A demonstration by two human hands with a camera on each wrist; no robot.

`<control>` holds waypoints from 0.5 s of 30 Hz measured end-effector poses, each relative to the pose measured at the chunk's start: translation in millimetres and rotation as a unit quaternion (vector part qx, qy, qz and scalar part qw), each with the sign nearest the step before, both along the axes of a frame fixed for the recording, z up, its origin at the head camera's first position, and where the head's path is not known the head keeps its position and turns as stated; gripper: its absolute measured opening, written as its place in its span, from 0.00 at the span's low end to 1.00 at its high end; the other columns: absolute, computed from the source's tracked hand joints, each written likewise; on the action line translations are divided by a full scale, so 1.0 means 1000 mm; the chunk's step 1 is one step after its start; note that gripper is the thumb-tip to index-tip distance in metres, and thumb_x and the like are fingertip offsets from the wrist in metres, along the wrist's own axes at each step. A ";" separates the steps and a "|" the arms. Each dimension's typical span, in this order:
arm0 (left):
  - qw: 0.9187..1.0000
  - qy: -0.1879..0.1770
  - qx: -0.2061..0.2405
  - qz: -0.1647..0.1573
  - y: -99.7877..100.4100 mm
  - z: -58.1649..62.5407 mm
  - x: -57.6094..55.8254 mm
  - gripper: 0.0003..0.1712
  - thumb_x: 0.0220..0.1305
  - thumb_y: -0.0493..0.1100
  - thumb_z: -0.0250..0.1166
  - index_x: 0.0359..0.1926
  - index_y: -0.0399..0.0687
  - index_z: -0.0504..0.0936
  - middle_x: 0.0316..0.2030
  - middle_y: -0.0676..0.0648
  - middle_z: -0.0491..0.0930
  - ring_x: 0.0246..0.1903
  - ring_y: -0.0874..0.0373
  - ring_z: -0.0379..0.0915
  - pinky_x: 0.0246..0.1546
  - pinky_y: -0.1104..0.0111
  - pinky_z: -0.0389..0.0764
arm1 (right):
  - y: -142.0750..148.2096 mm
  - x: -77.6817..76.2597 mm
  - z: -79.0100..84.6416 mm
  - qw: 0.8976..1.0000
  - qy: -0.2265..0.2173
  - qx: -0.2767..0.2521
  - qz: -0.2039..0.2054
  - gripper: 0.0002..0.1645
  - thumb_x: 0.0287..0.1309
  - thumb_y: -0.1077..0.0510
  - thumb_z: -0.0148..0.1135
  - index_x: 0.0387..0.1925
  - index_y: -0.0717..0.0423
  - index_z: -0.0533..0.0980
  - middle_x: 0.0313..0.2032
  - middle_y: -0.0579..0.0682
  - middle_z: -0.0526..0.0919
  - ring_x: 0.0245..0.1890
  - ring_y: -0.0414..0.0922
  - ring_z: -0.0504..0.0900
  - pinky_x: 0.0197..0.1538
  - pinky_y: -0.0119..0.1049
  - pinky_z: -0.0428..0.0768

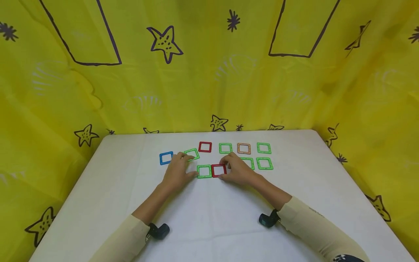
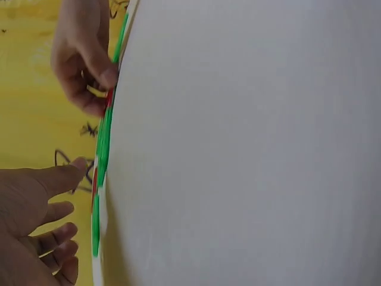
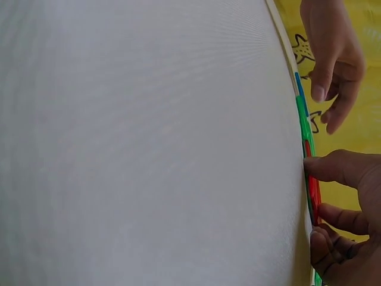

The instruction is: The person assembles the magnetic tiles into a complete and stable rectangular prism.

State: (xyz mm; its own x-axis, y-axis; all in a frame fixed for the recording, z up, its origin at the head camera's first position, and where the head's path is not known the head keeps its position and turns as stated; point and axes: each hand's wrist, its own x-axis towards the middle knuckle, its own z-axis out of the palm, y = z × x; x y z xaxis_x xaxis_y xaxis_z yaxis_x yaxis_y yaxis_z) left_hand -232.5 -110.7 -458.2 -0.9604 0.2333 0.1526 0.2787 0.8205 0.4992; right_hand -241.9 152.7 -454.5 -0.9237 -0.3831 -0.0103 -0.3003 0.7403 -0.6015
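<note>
My right hand pinches a red square magnetic tile between thumb and fingers, flat on the table. That tile's left edge meets a green magnetic tile. My left hand hovers or rests to the left of this pair, thumb close to the green tile, fingers spread and loosely bent. In the left wrist view the left hand holds nothing. Another green tile, tilted, lies by its fingertips, and a blue tile is partly behind the hand. In the right wrist view the red tile shows edge-on.
Farther back lie a second red tile, a green tile and an orange tile. More green tiles lie to the right, one partly behind the right hand. Yellow patterned cloth surrounds the white table.
</note>
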 end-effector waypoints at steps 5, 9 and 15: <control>0.999 0.028 0.004 0.022 -0.023 0.007 -0.005 0.35 0.59 0.47 0.81 0.64 0.39 0.82 0.63 0.36 0.73 0.60 0.38 0.64 0.60 0.49 0.74 | 0.001 0.000 0.000 1.000 -0.006 -0.003 -0.003 0.28 0.57 0.53 0.80 0.55 0.57 0.80 0.48 0.50 0.73 0.47 0.48 0.74 0.47 0.40 0.78; 0.999 0.039 -0.007 0.034 -0.042 0.009 -0.010 0.36 0.60 0.46 0.81 0.65 0.35 0.80 0.64 0.32 0.73 0.60 0.35 0.65 0.60 0.47 0.72 | 0.000 0.000 -0.001 1.000 -0.008 0.000 -0.003 0.27 0.57 0.52 0.80 0.55 0.56 0.80 0.48 0.49 0.73 0.46 0.47 0.74 0.47 0.40 0.78; 0.997 0.000 -0.028 0.067 -0.065 0.009 -0.020 0.38 0.64 0.46 0.78 0.69 0.34 0.75 0.68 0.31 0.70 0.66 0.33 0.62 0.64 0.43 0.70 | 0.000 0.000 0.001 1.000 -0.011 -0.004 -0.004 0.27 0.57 0.53 0.80 0.55 0.57 0.80 0.49 0.50 0.73 0.47 0.47 0.74 0.48 0.40 0.78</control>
State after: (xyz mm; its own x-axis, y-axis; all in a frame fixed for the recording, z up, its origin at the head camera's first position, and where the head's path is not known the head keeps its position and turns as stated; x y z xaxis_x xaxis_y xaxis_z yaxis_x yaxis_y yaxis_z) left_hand -252.3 -175.6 -449.0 -0.9835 0.1110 0.1430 0.1646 0.8770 0.4515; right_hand -242.0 152.3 -453.9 -0.9261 -0.3764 -0.0264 -0.2821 0.7370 -0.6142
